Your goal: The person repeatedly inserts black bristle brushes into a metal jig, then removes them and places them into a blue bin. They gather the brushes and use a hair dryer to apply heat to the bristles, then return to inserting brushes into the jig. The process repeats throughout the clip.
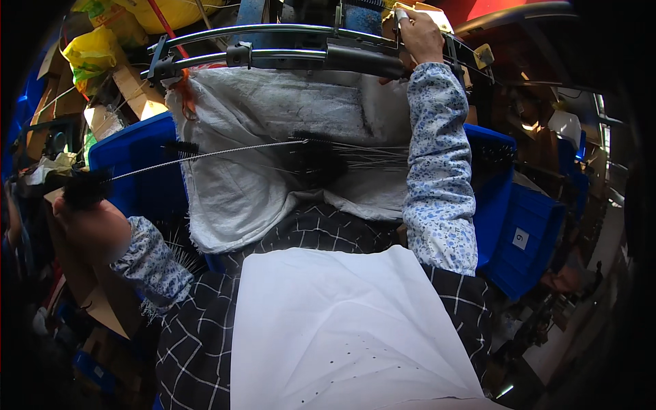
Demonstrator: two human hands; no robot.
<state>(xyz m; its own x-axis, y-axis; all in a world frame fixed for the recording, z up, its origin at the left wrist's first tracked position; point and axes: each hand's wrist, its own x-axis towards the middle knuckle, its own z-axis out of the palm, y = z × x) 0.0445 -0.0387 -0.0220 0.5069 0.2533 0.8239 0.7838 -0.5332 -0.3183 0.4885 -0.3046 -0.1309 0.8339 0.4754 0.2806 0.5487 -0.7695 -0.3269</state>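
My left hand (96,229), partly blurred, is closed at the black bristle end of a twisted-wire brush (205,156). The brush's pale wire stem stretches rightward to the sacking over my lap. On the white woven sack (236,164) lies a bunch of wire brushes (318,160), bristles toward the middle and thin stems pointing right. My right hand (421,35) reaches up to the far right end of the metal machine (294,58), its fingers curled, with white on one fingertip. Whatever those fingers grip is too small to make out.
A blue bin (137,156) stands left of my lap, and another blue bin (526,236) stands at the right. Cardboard (137,89) and a yellow plastic bag (92,58) crowd the far left. Chrome rails of the machine cross in front of me.
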